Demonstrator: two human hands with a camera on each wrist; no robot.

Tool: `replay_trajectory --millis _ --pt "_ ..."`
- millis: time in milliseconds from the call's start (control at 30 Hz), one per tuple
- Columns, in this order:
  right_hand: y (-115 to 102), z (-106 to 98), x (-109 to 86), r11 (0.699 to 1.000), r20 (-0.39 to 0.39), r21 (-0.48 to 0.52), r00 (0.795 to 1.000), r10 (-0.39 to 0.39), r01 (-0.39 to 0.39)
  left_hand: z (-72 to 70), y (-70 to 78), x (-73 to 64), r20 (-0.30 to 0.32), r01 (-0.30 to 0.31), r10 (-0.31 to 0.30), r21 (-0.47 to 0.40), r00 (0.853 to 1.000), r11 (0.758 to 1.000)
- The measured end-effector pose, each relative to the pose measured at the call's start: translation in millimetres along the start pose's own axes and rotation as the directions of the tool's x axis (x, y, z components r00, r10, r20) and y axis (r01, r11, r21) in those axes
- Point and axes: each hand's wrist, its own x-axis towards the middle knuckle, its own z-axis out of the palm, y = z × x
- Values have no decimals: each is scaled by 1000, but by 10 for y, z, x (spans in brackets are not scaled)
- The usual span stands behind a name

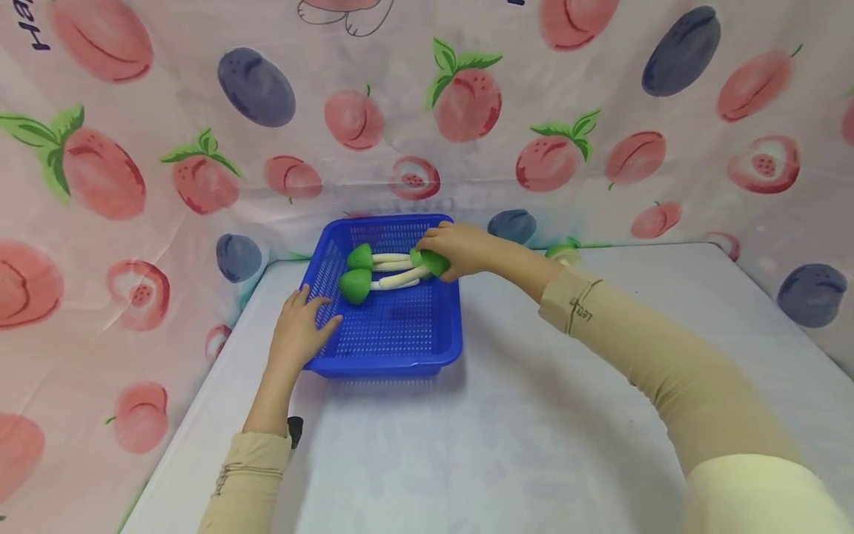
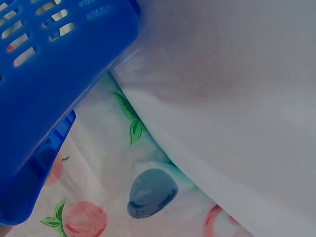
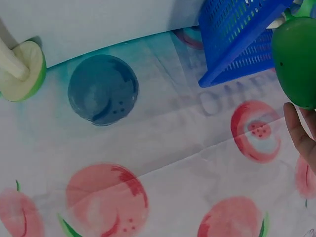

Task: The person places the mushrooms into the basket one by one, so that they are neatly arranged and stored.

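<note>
A blue plastic basket [image 1: 383,363] with slotted sides stands on the table, toy mushrooms lying across its back half. Two green caps, an upper one [image 1: 360,257] and a lower one [image 1: 355,287], point left, their pale stems running right. My right hand [image 1: 462,248] is over the basket's right rim and holds a toy mushroom [image 1: 436,264] by its green cap, its stem slanting down to the left. The right wrist view shows this cap [image 3: 296,64] large, with fingertips [image 3: 298,131] against it. My left hand [image 1: 298,332] rests on the basket's left rim, fingers spread.
Another green-capped mushroom [image 1: 565,254] is at the table's back edge, behind my right forearm; its pale underside [image 3: 30,69] shows in the right wrist view. A fruit-print cloth [image 1: 400,111] hangs behind the white table [image 1: 520,423] and along its left side.
</note>
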Motion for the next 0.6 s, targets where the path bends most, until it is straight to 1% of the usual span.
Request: replay_trajectory --millis 233,433,600 --pt "-77 -7 226 998 124 -52 992 24 -17 -1 -11 -5 -8 -6 6 3 1000 1000" --pt "-207 0 423 997 227 -77 974 31 -14 -3 -12 -4 -11 -4 4 -2 1000 1000" --pt "-255 58 592 995 269 -92 962 50 -26 1 -18 11 -17 -6 6 4 1000 1000"
